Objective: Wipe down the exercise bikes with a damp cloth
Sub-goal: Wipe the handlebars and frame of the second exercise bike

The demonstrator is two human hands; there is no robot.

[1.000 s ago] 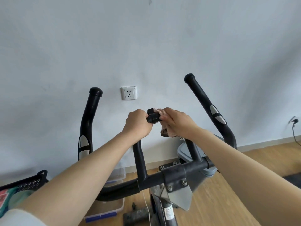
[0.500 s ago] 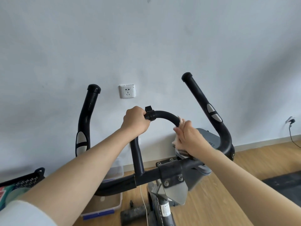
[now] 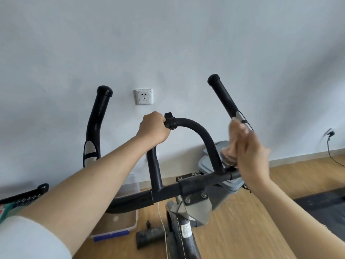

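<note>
Exercise bike (image 3: pixel 194 186) stands in the middle facing a white wall, with both hands up at its bars
Left hand (image 3: pixel 154 128) is closed tight round the top of the centre loop bar (image 3: pixel 203 133), just beside a black clip. Right hand (image 3: pixel 250 156), blurred, has its fingers folded over a pinkish cloth (image 3: pixel 228 148) in the gap between the loop and the right horn (image 3: pixel 224 98), above the grey console (image 3: pixel 207 165); contact with either bar is unclear. Left horn (image 3: pixel 97 116) stands well apart in free air
</note>
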